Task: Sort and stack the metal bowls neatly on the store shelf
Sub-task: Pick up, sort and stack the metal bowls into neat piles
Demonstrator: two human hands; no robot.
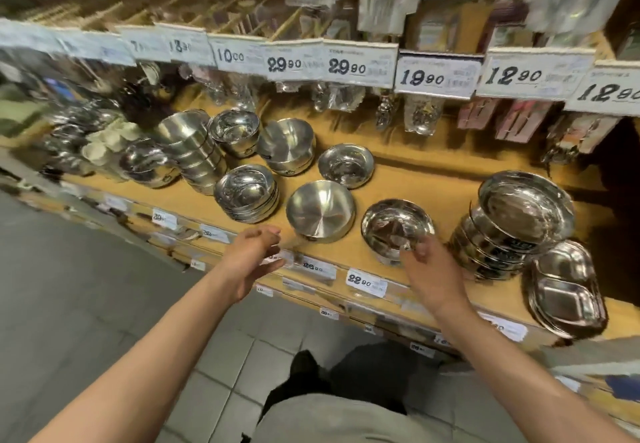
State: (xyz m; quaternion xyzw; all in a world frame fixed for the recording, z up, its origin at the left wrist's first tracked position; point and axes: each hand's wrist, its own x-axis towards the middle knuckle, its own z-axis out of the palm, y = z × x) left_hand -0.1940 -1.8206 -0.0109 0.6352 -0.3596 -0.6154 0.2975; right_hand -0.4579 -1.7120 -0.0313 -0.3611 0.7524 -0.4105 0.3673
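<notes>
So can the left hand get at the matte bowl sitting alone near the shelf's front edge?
Probably yes: the left hand is open just left of the matte bowl, with only bare shelf between them.

On the shelf (408,179) before you, a lone bowl (320,211) sits at front centre. To its right is the bowl (394,228) under your right hand (433,269); further right, a stack (512,224), then trays (568,290) at the shelf edge. Left of centre sits a low stack (246,193); behind it, a leaning stack (194,151). Your left hand (252,255) is just before the shelf edge.
</notes>
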